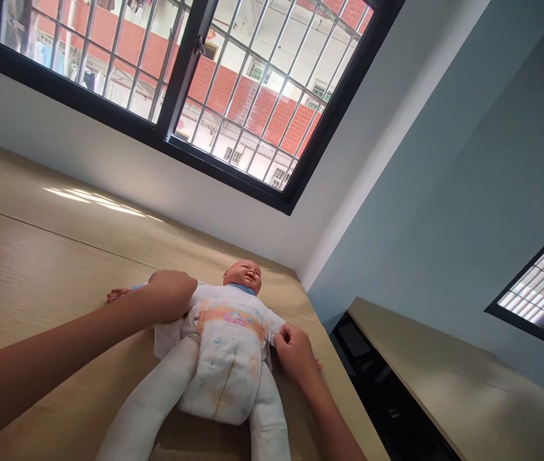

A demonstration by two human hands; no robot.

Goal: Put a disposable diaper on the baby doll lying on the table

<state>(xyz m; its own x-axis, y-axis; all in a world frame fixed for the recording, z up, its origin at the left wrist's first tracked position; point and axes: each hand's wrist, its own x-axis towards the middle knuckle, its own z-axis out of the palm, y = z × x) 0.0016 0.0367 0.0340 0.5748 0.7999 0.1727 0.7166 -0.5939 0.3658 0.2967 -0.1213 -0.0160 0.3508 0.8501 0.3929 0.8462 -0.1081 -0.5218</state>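
Observation:
A baby doll [247,275] lies on its back on the wooden tabletop [36,269], its head toward the wall. It has on a white shirt [211,293] with a blue collar, and a white diaper [226,371] with a printed orange band. My left hand [170,294] is closed at the doll's sleeve and upper arm on the left; its fingertips are hidden. The doll's small hand [118,294] sticks out past my wrist. On the other side, my right hand [295,349] is closed, pinching the white sleeve near the doll's arm.
A barred window [252,83] with a black frame is set in the white wall above the table. To the right, beyond the table edge, stands another wooden-topped table [445,371] with a black side. A second window [541,288] shows at the far right.

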